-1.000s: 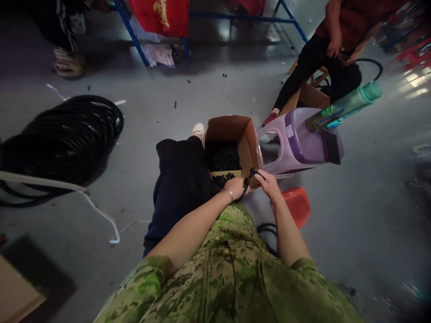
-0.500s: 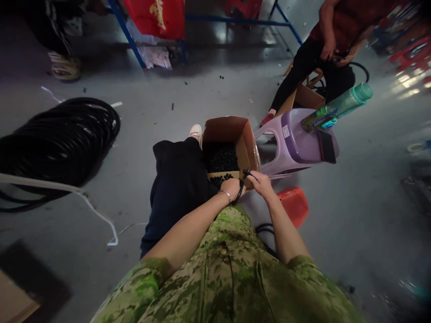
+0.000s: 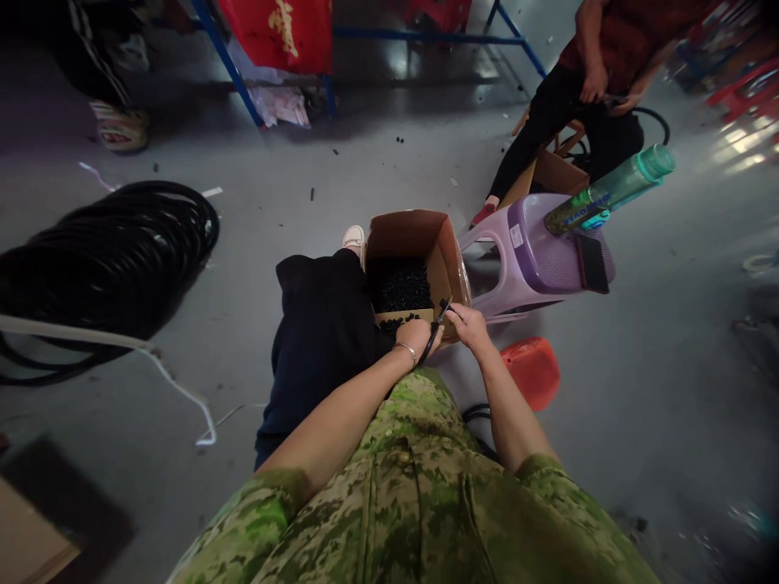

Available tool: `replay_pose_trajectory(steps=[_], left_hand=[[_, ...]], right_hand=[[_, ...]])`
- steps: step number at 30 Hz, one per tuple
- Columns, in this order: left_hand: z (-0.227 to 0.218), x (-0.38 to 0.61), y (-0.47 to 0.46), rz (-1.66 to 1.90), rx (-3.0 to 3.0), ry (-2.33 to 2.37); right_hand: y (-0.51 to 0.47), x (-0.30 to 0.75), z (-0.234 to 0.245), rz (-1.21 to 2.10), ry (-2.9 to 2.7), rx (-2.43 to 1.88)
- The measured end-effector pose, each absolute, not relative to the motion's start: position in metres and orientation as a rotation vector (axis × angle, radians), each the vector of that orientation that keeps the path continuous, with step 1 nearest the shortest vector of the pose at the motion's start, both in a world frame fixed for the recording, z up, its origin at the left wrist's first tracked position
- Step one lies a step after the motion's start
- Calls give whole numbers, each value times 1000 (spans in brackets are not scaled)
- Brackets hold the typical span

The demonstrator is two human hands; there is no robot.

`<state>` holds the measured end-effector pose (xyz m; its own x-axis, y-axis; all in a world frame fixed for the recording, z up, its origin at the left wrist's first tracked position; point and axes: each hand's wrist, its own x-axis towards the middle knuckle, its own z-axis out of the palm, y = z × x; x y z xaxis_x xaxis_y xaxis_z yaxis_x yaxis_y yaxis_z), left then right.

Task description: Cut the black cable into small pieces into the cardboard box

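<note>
The right hand (image 3: 468, 323) has drawn closer to the left hand (image 3: 417, 334), shortening the black cable (image 3: 433, 334) loop. Both hands grip it beside the cardboard box (image 3: 450, 255).

The room around me is dim, and the grey floor (image 3: 377, 154) catches pale glare far ahead under the blue rack (image 3: 426, 36) and in bright streaks at the far right. My left hand (image 3: 417, 334) and right hand (image 3: 467, 321) are evenly lit, casting soft shadows only. The wide lens bends everything at the edges, the corners fall dark and smeared, and the black hose coil (image 3: 103, 259) at left loses detail in shadow.
</note>
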<state>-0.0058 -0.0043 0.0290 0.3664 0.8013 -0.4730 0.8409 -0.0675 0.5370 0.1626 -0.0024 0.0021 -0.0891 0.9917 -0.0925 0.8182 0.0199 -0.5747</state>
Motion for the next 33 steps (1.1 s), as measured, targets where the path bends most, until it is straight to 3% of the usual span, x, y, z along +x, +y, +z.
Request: replay_pose_trajectory(steps=[21,33], left_hand=[[19,0,0,-37,1705,1366],[14,1,0,5,1710,1378]], right_hand=[[-7,157,14,540,-2210,-1839],[-7,161,16,740,-2103,-1768]])
